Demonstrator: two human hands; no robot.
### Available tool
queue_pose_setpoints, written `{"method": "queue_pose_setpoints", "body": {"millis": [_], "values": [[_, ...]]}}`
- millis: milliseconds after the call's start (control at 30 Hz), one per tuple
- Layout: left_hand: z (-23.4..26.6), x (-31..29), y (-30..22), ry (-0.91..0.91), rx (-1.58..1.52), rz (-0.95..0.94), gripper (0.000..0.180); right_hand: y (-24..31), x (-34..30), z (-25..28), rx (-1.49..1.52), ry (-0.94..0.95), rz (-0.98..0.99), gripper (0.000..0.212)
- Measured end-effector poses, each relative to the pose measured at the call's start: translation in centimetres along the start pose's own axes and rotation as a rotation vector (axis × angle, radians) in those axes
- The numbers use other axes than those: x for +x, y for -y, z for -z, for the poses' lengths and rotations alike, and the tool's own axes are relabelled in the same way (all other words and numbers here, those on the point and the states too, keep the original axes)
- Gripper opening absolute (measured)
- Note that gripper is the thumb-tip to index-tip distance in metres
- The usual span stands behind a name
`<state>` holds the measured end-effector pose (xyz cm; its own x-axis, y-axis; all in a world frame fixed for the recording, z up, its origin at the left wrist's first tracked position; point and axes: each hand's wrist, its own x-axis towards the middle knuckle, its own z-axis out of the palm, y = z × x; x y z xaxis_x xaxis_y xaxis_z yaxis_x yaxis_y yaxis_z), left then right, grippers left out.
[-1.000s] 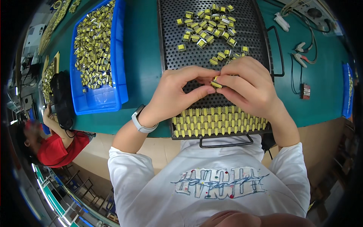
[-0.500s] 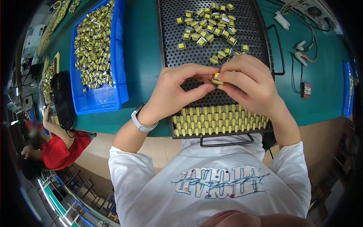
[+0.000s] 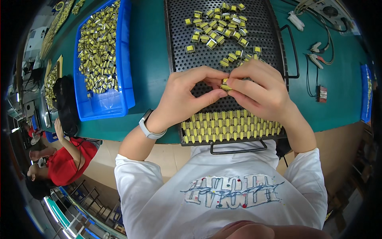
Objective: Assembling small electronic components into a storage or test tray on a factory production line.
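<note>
Over a black perforated metal tray (image 3: 180,59), my left hand (image 3: 185,89) and my right hand (image 3: 262,87) meet at one small yellow-taped transformer (image 3: 225,85). The fingertips of both hands pinch it from either side, and most of it is hidden behind them. Beyond my hands lies a loose heap of like transformers (image 3: 221,28) on the tray, with a few more close to my right fingers. Along the tray's near end, transformers stand packed in neat rows (image 3: 230,127) just below my hands.
To the left, a blue bin (image 3: 101,111) holds many loose transformers on the green table (image 3: 149,79). Clip leads (image 3: 316,59) and a small block with wires (image 3: 322,95) lie at right. Metal handles (image 3: 295,51) stick out from the tray. A person in red (image 3: 69,163) sits at far left.
The pinched transformer has shifted slightly left and seems turned between my fingers, my right hand moving with it. At far left, the person in red has changed posture, one hand now raised.
</note>
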<state>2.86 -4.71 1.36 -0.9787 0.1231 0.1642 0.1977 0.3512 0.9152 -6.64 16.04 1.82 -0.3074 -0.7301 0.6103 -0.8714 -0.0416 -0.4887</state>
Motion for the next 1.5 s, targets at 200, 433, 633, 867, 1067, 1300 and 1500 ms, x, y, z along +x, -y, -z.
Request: {"method": "queue_pose_setpoints", "body": {"millis": [200,433,633,867,1067,1300,1500], "values": [[0.0,0.1,-0.2,0.009,0.019,0.014,0.031,0.1,-0.2,0.1,-0.025,0.029,-0.003,0.032],[0.2,-0.2,0.1,0.032,-0.015,0.061,0.027,0.7,-0.2,0.2,0.289,0.041,-0.346,0.026],[0.1,-0.2,0.2,0.043,-0.097,0.094,0.029,0.6,-0.3,0.3,0.352,0.056,-0.378,0.024],[0.2,-0.2,0.0,0.047,-0.063,0.084,0.028,0.7,0.0,0.4,0.383,0.075,-0.388,0.019],[0.2,-0.1,-0.3,0.068,-0.001,0.06,0.028,0.8,0.2,0.7,0.433,0.137,-0.423,0.017],[0.5,0.1,0.3,0.098,-0.027,0.036,0.029,1.0,0.2,0.9,0.395,0.188,-0.434,0.016],[1.4,0.7,1.0,-0.095,-0.038,0.004,0.016,1.5,0.5,0.2,0.27,0.211,-0.428,0.015]]}}
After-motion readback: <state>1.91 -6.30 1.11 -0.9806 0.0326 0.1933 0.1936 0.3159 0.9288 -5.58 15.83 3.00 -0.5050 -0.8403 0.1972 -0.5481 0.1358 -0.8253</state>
